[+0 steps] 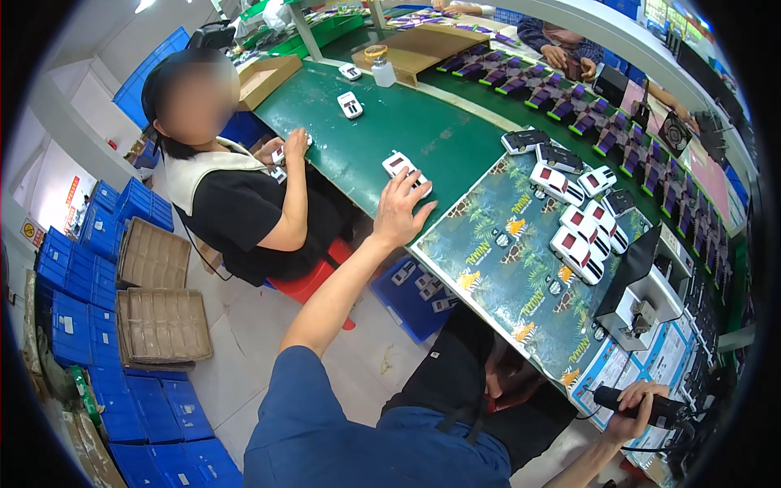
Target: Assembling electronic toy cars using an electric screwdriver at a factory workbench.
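My left arm reaches out to the green table, where my left hand (397, 213) lies with fingers stretched and apart over the near end of a white toy car (396, 164). The fingertips touch the car's body, and the thumb stands away from it. At the lower right, my right hand (639, 411) is wrapped round a black handheld power tool, which looks like an electric screwdriver (606, 398). On the patterned mat (496, 244) between my hands stand several white toy cars (576, 254) and several black ones (560, 158).
A seated co-worker (244, 187) handles a small white car at the left. Beyond the mat runs a conveyor (569, 118) with purple holders. A white-and-black fixture (643, 301) stands near my right hand. A blue bin (415, 305) with cars sits below the table edge.
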`<state>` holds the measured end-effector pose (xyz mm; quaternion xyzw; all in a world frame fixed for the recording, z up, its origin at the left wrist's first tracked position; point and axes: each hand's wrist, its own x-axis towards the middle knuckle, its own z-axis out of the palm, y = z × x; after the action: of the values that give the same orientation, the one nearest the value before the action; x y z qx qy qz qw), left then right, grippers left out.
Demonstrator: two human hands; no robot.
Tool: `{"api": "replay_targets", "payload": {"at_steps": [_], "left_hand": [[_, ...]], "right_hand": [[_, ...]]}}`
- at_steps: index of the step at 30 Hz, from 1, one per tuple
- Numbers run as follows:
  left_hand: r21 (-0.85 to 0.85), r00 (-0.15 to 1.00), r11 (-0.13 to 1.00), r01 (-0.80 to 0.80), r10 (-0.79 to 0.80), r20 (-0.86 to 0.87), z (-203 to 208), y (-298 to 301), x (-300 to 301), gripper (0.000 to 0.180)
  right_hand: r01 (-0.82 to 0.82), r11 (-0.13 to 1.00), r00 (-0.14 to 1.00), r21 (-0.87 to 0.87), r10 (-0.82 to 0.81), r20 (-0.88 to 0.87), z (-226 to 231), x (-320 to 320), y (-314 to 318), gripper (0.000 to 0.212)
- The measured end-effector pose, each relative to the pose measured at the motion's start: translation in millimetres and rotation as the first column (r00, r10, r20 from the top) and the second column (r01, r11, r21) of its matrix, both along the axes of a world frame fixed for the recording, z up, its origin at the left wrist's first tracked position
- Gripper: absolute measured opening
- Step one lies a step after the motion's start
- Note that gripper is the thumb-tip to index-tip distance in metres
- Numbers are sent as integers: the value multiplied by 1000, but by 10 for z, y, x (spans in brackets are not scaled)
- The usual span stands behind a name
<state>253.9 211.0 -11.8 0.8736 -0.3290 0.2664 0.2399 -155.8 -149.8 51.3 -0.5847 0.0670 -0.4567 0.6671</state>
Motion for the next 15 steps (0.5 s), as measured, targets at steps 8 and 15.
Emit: {"api": "replay_targets", "payload": {"at_steps": [8,15], "left_hand": [[-43,998,997,-60,61,17,34,-10,-13,47],[-54,987,985,-161,161,-6,-48,-13,42,47]], "right_hand": [[-25,1000,1000,-17,25,12,-13,-15,40,11],[-15,1000,1000,14,15,15,-7,21,35,9]]}}
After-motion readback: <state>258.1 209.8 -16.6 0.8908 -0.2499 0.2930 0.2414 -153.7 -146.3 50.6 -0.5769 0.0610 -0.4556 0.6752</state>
